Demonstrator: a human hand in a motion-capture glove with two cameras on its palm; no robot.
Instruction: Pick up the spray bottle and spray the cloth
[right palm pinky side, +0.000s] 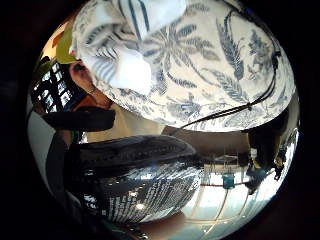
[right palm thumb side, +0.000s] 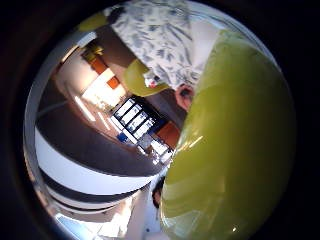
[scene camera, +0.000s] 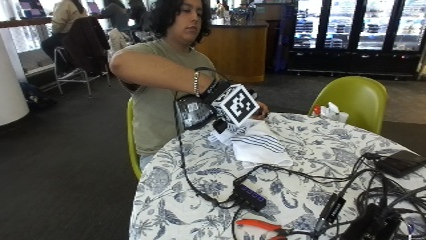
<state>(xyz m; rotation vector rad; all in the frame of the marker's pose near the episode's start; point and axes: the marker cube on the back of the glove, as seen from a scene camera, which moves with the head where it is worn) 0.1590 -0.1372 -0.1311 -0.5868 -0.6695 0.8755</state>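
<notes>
Striped white cloth (scene camera: 261, 142) sat on the counter (scene camera: 193, 200), roughly at 4 o'clock from the spray bottle (scene camera: 192, 112). Your right hand (scene camera: 214, 91) had its grip wrapped round that bottle, held up off the counter. I couldn't see the nozzle, so I'd say you needed to turn it toward the cloth first and keep the spray off the cables at 6 o'clock.

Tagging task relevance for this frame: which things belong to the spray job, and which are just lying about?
Job:
dark shiny spray bottle with white print, held up by the gloved right hand
white blue-striped cloth

Lying about:
black hub box
orange-handled pliers
black cables
flat black device
green chair
</notes>
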